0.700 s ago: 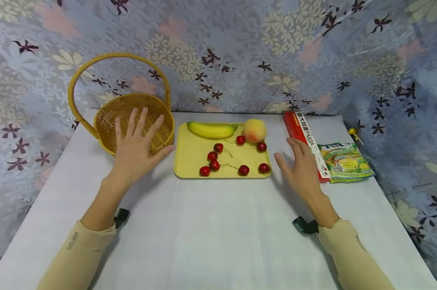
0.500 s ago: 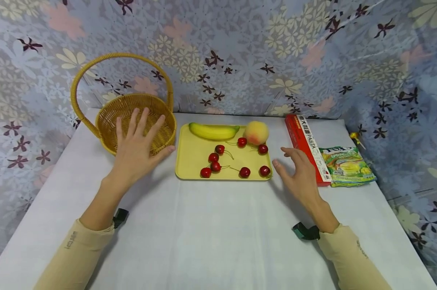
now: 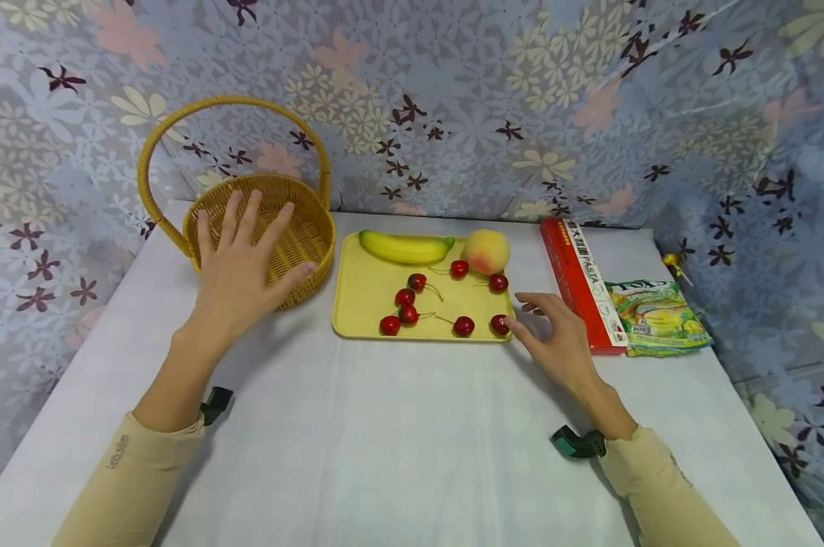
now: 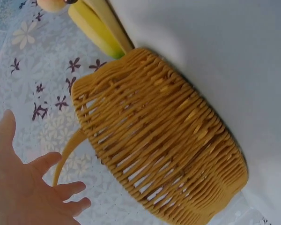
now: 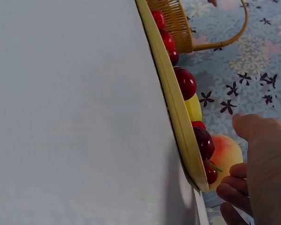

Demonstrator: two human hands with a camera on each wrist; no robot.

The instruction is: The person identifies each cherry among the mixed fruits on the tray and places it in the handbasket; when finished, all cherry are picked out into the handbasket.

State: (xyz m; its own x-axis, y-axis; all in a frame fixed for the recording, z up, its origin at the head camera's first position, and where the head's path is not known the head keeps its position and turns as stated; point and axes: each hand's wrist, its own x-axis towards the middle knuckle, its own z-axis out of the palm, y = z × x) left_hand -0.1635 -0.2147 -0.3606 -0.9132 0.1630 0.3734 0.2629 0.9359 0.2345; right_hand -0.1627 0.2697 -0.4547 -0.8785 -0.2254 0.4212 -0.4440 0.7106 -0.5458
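Note:
My left hand point(image 3: 237, 277) is spread over the front of a yellow wicker basket point(image 3: 312, 232), fingers straight and holding nothing. In the left wrist view the woven side of the basket point(image 4: 164, 140) stands beyond my fingers. At the right edge of a yellow tray point(image 3: 357, 319), my right hand point(image 3: 563, 342) hovers with fingers loosely bent and nothing between them. Its thumb tip overlaps the corner cherry point(image 3: 498, 325) in the head view. The tray also carries a banana point(image 3: 406, 248), a peach point(image 3: 487, 251) and several other red cherries point(image 3: 462, 327).
Right of my right hand lie a red and white pasta box point(image 3: 582, 285) and a green-yellow packet point(image 3: 658, 319). A small yellow item point(image 3: 673, 262) lies by the right edge of the white table point(image 3: 412, 441). Flowered cloth point(image 3: 453, 114) hangs behind.
My right hand has moved left, from beside the pasta box to the tray's right corner. My left hand has shifted slightly left over the basket.

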